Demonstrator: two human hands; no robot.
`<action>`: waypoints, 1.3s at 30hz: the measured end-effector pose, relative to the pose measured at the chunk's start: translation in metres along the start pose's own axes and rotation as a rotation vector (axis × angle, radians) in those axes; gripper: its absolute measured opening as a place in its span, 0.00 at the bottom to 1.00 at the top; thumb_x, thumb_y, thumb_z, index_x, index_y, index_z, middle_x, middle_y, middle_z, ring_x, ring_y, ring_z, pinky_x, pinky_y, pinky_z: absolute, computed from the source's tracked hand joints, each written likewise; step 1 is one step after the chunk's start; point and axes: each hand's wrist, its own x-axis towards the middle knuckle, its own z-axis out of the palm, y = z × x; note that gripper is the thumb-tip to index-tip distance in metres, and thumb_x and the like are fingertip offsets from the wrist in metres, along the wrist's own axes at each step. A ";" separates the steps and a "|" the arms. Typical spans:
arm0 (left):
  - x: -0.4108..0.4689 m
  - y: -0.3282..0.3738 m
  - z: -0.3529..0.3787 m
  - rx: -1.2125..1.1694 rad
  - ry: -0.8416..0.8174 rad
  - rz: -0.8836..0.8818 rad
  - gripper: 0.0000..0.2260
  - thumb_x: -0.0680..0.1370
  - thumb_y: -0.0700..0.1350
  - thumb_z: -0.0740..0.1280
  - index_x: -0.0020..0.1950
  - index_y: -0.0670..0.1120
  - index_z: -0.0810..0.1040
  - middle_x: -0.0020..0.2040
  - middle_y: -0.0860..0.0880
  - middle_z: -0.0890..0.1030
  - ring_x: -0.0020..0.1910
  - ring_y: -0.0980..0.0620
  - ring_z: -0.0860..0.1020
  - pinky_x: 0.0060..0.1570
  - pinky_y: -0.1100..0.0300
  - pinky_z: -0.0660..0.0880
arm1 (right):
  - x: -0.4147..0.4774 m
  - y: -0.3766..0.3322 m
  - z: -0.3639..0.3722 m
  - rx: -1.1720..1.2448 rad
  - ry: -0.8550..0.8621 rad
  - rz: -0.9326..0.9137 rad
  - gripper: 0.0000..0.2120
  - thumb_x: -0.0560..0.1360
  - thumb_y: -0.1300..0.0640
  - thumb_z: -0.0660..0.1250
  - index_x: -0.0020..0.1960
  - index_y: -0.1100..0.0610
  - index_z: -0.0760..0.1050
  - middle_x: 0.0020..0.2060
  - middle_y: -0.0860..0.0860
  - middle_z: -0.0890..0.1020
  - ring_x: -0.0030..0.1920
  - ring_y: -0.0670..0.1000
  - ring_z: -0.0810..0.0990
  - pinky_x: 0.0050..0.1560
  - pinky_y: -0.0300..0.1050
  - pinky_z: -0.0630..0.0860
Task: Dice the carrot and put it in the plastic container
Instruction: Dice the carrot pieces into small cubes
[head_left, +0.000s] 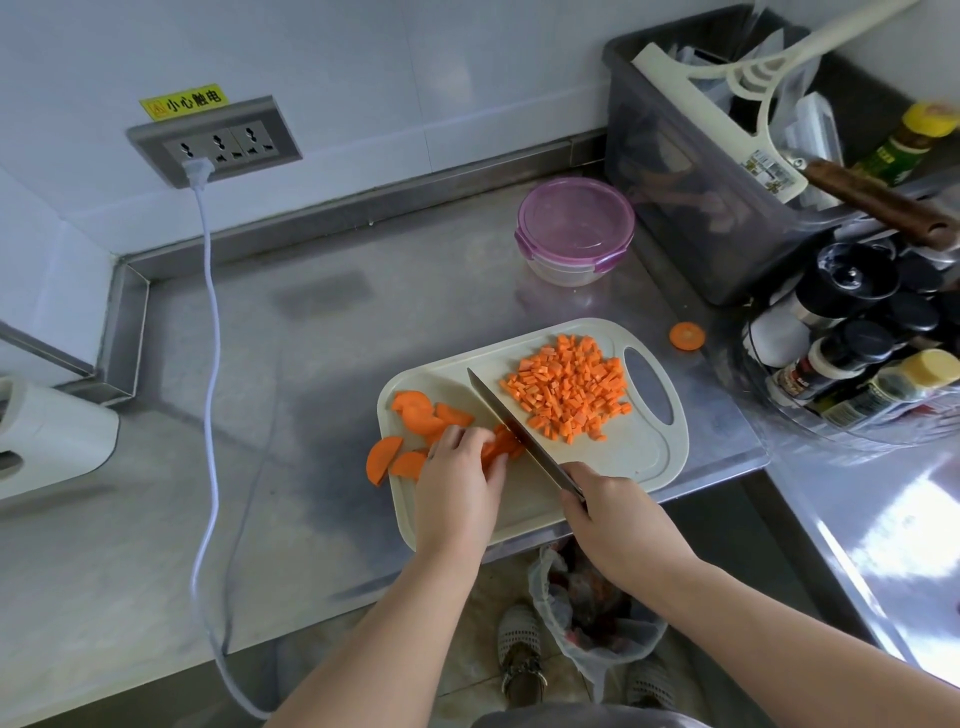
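Two hands at board (618, 462). Left hand (457, 480): fingers curled, holding down slices (498, 442) on board's left half; more slices loose at board's left edge. Right hand (615, 517): closed round handle of knife (519, 431) at board's near edge, blade slanting across board's middle, against held slices. Heap of dice (569, 389) on board's right half, beside grip slot. Container (574, 228) beyond board's far edge, purple lid clipped on. Grey bin (670, 171) beyond board's far right corner, holding white squeegee (722, 124) and bags.

Wall socket (215, 143), white cable (210, 364), spice bottles (852, 353)
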 end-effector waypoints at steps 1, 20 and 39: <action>0.002 0.001 -0.001 0.004 -0.007 -0.004 0.06 0.74 0.45 0.71 0.49 0.47 0.80 0.47 0.51 0.78 0.45 0.50 0.78 0.39 0.58 0.76 | 0.000 0.000 0.000 0.002 0.000 -0.002 0.15 0.82 0.53 0.54 0.68 0.51 0.68 0.49 0.51 0.81 0.47 0.52 0.81 0.48 0.50 0.80; 0.004 -0.001 -0.001 0.136 -0.136 0.011 0.15 0.78 0.50 0.66 0.63 0.48 0.77 0.60 0.51 0.75 0.60 0.51 0.74 0.51 0.60 0.74 | 0.000 0.000 0.001 0.016 0.007 0.001 0.16 0.82 0.54 0.54 0.68 0.51 0.68 0.48 0.51 0.81 0.45 0.51 0.80 0.46 0.49 0.80; 0.000 -0.007 -0.003 0.039 -0.039 0.128 0.08 0.71 0.44 0.74 0.49 0.45 0.80 0.51 0.51 0.78 0.46 0.49 0.80 0.36 0.58 0.74 | -0.004 -0.003 -0.003 0.008 0.062 -0.072 0.15 0.82 0.53 0.53 0.66 0.51 0.69 0.41 0.51 0.79 0.40 0.54 0.78 0.42 0.51 0.76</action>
